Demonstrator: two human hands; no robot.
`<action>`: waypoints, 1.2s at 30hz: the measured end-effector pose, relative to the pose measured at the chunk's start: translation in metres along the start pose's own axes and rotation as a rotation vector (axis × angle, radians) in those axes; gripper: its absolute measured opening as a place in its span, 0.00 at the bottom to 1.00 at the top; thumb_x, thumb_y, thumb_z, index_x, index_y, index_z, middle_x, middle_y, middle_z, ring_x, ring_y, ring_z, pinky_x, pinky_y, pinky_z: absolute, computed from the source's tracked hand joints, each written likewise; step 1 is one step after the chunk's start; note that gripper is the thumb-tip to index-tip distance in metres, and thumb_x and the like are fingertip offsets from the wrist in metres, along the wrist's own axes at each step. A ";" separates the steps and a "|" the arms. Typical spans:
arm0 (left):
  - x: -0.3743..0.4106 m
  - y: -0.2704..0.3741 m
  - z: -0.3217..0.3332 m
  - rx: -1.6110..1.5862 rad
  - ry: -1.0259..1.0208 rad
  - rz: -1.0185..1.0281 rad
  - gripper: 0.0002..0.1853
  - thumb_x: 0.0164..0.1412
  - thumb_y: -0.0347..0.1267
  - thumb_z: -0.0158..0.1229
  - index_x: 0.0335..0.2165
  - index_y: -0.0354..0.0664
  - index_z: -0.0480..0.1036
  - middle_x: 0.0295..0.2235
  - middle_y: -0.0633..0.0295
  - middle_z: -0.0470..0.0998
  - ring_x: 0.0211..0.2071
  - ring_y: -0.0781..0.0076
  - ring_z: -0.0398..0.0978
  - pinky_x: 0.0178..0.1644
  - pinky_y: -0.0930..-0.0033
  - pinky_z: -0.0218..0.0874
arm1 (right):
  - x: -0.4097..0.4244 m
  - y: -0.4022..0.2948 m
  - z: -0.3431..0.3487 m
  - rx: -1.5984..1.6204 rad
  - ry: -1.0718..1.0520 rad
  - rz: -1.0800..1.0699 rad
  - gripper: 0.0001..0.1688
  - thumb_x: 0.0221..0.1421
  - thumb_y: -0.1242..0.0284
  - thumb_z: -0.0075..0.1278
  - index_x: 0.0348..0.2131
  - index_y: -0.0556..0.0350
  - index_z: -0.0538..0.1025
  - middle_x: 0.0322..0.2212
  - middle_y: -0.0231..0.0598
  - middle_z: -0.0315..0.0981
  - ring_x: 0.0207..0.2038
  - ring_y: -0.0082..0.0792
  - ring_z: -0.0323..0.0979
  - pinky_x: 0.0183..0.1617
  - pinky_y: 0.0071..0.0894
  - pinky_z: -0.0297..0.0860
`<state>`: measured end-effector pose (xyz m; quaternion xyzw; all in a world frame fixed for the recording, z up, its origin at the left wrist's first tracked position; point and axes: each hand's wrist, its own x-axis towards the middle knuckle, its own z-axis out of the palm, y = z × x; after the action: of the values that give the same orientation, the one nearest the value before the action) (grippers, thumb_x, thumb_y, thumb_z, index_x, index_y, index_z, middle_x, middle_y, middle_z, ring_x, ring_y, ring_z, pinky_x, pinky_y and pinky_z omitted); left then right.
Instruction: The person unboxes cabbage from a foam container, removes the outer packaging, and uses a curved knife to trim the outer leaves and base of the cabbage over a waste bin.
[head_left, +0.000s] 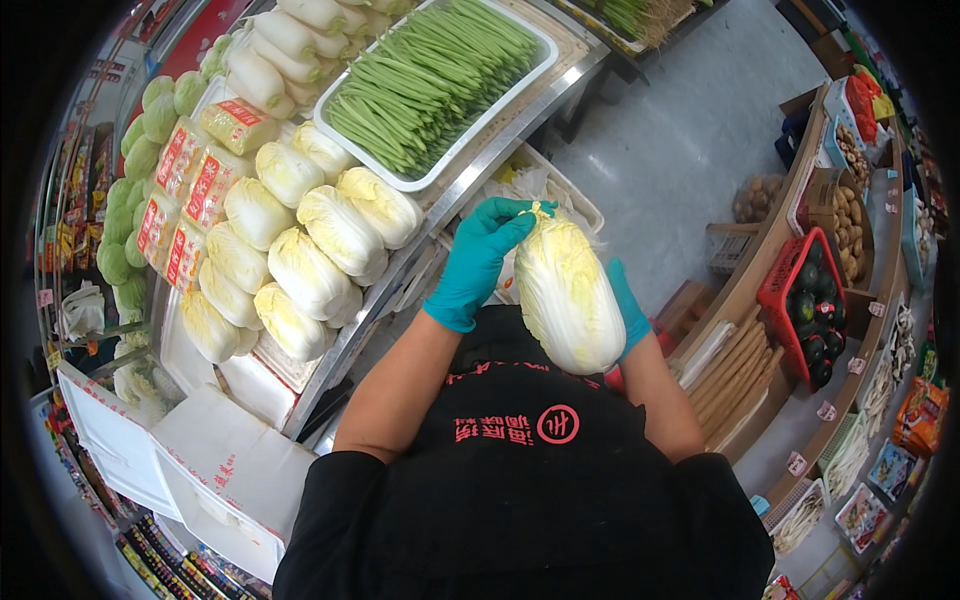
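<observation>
A napa cabbage (574, 300) with a yellow leafy top and white base is held up in front of my black apron. My left hand (480, 255), in a teal glove, pinches the leaf tip at its top. My right hand (628, 306), gloved the same way, is behind the cabbage's right side; most of its fingers are hidden, and it appears to support the cabbage. More napa cabbages (307, 274) lie stacked on the display stand to my left.
A white tray (551, 64) of green beans (442, 79) sits on the metal-edged stand. Beyond are daikon radishes (259, 75), bagged goods (202, 187) and green cabbages (120, 232). A white foam box (217, 480) is lower left. To the right, shelves hold a red basket (772, 281) and root vegetables (731, 382).
</observation>
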<state>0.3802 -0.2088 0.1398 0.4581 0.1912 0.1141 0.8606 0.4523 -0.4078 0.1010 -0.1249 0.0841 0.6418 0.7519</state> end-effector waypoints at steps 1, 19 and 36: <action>0.000 0.001 -0.003 -0.008 -0.014 0.007 0.08 0.58 0.27 0.57 0.37 0.35 0.73 0.42 0.55 0.78 0.44 0.72 0.73 0.53 0.70 0.60 | 0.003 0.000 0.000 0.015 0.017 0.003 0.44 0.58 0.41 0.35 0.62 0.50 0.56 0.58 0.41 0.59 0.57 0.41 0.62 0.62 0.41 0.60; 0.005 0.052 -0.013 0.583 -0.479 -0.145 0.26 0.56 0.33 0.58 0.54 0.42 0.65 0.57 0.60 0.64 0.59 0.65 0.59 0.62 0.63 0.48 | 0.024 -0.004 -0.003 -0.111 0.152 0.185 0.37 0.60 0.50 0.41 0.60 0.52 0.59 0.56 0.44 0.61 0.56 0.40 0.65 0.60 0.37 0.62; 0.002 0.051 -0.022 0.474 -0.517 -0.148 0.15 0.53 0.27 0.61 0.41 0.38 0.74 0.45 0.60 0.75 0.49 0.71 0.69 0.57 0.68 0.57 | 0.016 -0.006 0.009 -0.036 0.270 0.226 0.33 0.59 0.55 0.47 0.57 0.54 0.63 0.51 0.45 0.68 0.50 0.39 0.70 0.55 0.36 0.68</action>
<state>0.3708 -0.1633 0.1707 0.6435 0.0209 -0.1158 0.7563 0.4601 -0.3907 0.1054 -0.2130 0.1864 0.7010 0.6546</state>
